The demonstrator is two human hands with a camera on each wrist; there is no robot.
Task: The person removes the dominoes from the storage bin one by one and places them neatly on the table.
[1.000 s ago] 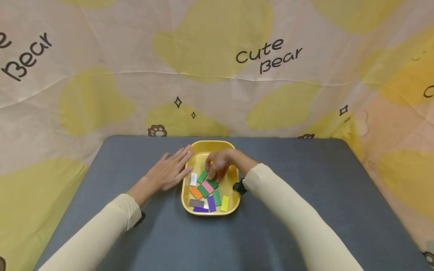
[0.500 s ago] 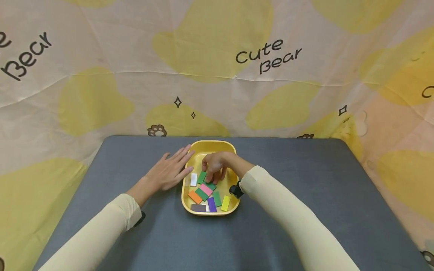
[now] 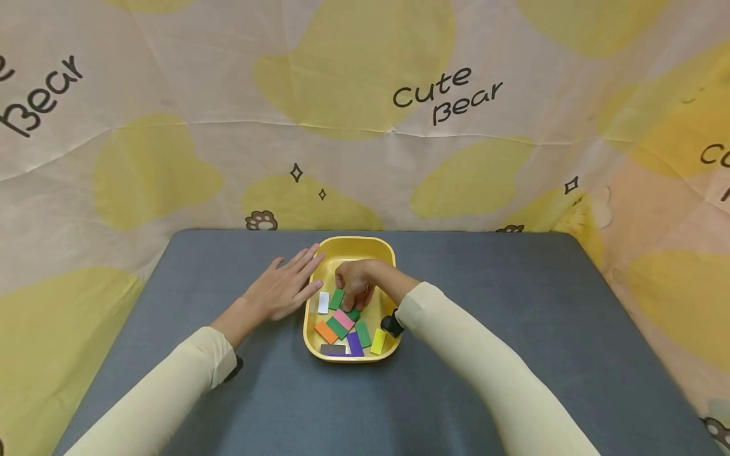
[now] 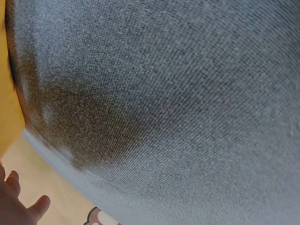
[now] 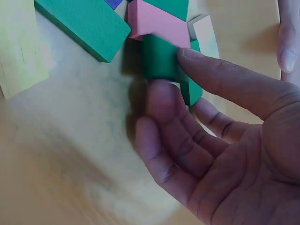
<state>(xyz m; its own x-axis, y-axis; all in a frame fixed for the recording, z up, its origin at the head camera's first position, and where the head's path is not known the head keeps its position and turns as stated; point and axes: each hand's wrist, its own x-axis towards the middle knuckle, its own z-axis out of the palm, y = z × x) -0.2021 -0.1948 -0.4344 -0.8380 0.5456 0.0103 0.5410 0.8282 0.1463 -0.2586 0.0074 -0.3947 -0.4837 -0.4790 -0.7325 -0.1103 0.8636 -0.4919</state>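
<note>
A yellow tray (image 3: 388, 253) stands mid-table with several coloured flat blocks in it: white (image 3: 323, 302), pink (image 3: 344, 318), orange (image 3: 326, 332), purple (image 3: 355, 343), yellow (image 3: 377, 341) and green ones (image 3: 363, 334). My right hand (image 3: 350, 303) reaches into the tray with curled fingers. In the right wrist view this hand (image 5: 168, 72) pinches a small green block (image 5: 158, 56) between thumb and forefinger, beside the pink block (image 5: 157, 26). My left hand (image 3: 282, 288) lies flat on the table, its straight fingers against the tray's left rim.
The grey-covered table (image 3: 513, 329) is backed by a cream and yellow sheet printed "Cute Bear" (image 3: 447, 95). In the left wrist view only grey cloth (image 4: 178, 103), a strip of the tray and fingertips (image 4: 14, 201) show. A black wrist strap (image 3: 391, 324) sits at the tray's right rim.
My right hand has slid a little left and back inside the tray, closing on a green block. The loose blocks have shifted slightly. The left hand has stayed flat.
</note>
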